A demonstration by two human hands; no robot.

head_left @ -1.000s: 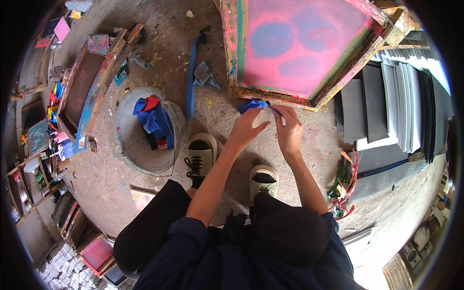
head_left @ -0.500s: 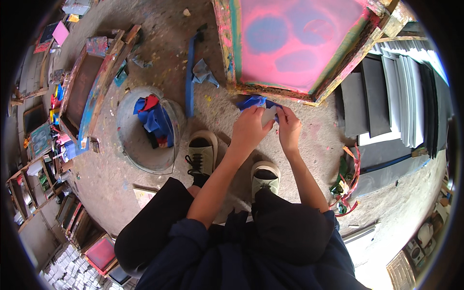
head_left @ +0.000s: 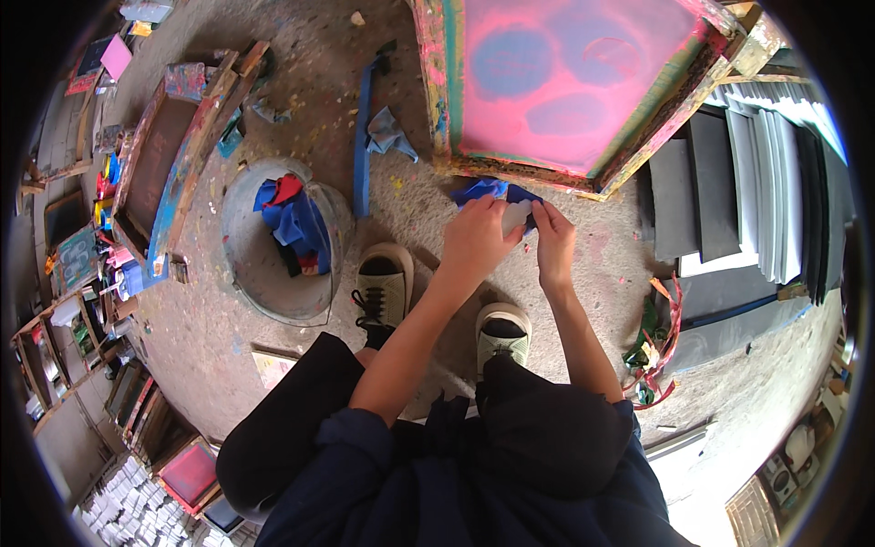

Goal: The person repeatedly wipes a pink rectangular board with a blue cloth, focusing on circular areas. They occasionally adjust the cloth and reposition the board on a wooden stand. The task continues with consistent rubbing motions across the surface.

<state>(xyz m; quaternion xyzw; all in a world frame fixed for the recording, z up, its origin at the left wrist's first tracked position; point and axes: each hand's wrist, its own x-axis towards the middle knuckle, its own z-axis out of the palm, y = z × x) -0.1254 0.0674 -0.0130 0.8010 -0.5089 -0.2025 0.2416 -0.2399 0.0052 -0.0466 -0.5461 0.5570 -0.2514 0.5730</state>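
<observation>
Blue cloth (head_left: 483, 190), one piece, with one small white piece (head_left: 516, 215), pinched between left hand (head_left: 476, 239) and right hand (head_left: 552, 239), both gripping, just below one pink-meshed wooden screen frame (head_left: 565, 87). Two shoes (head_left: 383, 284) on the concrete floor (head_left: 410, 210) beneath; one metal basin (head_left: 273, 242) of blue and red rags to the left. One small square package (head_left: 272, 366) lies flat below the basin.

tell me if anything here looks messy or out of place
Yes. The wooden screen-printing frame is caked with smeared paint along its edges, and paint flecks spot the concrete floor. A grey rag lies crumpled beside it. Both hands, left hand and right hand, pinch a blue cloth.
</observation>
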